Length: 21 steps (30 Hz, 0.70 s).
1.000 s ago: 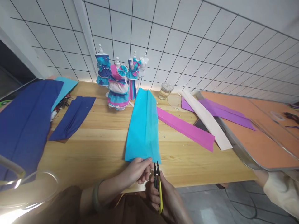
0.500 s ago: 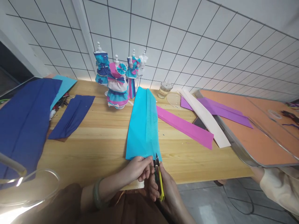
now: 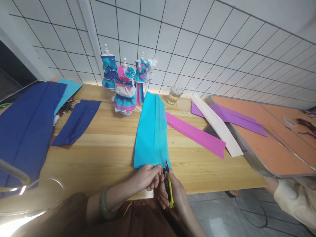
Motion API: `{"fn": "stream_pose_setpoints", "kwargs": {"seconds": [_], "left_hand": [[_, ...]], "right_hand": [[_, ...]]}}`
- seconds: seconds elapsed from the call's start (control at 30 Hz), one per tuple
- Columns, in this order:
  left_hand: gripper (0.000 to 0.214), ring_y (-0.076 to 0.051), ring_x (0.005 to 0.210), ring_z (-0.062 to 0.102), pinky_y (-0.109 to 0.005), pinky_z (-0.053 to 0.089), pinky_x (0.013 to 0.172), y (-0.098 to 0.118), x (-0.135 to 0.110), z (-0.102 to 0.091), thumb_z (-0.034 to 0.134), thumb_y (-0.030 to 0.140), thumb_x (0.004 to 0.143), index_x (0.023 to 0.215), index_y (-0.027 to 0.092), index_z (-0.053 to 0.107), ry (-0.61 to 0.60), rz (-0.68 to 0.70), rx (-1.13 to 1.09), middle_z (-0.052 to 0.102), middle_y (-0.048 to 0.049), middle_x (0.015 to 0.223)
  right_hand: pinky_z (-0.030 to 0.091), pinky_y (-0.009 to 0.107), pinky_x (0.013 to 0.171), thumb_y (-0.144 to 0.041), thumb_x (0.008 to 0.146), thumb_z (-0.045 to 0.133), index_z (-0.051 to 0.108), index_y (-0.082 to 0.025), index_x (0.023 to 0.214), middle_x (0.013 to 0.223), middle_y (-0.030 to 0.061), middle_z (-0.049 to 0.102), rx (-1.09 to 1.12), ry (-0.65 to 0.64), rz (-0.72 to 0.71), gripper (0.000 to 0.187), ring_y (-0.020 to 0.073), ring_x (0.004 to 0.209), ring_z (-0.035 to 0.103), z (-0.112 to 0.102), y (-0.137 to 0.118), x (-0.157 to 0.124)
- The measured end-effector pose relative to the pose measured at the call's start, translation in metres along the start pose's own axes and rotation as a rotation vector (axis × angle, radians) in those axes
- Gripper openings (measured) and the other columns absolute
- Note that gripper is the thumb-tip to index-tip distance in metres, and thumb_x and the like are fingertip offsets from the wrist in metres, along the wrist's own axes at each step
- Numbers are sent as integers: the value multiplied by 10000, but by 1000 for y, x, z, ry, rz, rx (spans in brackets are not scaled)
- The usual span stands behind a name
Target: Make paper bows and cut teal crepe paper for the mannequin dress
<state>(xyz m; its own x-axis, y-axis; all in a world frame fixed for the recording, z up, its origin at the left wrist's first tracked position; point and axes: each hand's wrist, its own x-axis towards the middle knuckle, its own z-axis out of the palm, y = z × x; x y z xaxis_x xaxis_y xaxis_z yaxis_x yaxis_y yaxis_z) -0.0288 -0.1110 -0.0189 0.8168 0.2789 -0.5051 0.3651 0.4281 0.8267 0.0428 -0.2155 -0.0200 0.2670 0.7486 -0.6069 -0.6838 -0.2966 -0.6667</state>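
Note:
A long turquoise sheet of crepe paper (image 3: 150,135) lies lengthwise on the wooden table, its near edge by the table's front. My left hand (image 3: 149,176) pinches that near edge between thumb and fingers. Closed around yellow-and-black scissors (image 3: 169,191), my right hand (image 3: 176,196) sits just to the right of it. The blades point away from me and are at the paper's lower right corner, a small gap showing between them. Under the turquoise sheet's right side, a magenta strip (image 3: 197,133) extends to the right.
Several small mannequins in paper dresses (image 3: 125,95) stand at the back, near a glass (image 3: 174,94). Dark blue paper (image 3: 27,121) covers the left side. White (image 3: 219,128) and purple strips (image 3: 237,118) reach an orange-topped tray (image 3: 283,144). Another person's sleeve (image 3: 293,197) shows lower right.
The scissors have moved slightly forward into the turquoise paper's near edge, and their handles look closer together. My left hand keeps its hold. The view has shifted slightly.

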Motion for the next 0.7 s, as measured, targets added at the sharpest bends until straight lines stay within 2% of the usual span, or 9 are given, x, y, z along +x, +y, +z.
{"fn": "stream_pose_setpoints", "kwargs": {"seconds": [0.4,0.7], "left_hand": [[463,-47,256,328,-185,251,304,1,0,1,354,561,770,612,143,478,6,-15,-19,462,47,368],[456,-44,254,334,-180,259,304,0,1,1,353,556,773,624,144,481,8,-25,-20,470,51,375]], "right_hand": [[291,207,242,-599,797,330,445,-171,477,283,-40,368,-25,-7,-58,547,78,208,317,2,0,-2],[303,193,238,-586,799,356,454,-163,508,297,-61,357,-31,-5,-98,523,65,203,311,4,-1,-1]]}}
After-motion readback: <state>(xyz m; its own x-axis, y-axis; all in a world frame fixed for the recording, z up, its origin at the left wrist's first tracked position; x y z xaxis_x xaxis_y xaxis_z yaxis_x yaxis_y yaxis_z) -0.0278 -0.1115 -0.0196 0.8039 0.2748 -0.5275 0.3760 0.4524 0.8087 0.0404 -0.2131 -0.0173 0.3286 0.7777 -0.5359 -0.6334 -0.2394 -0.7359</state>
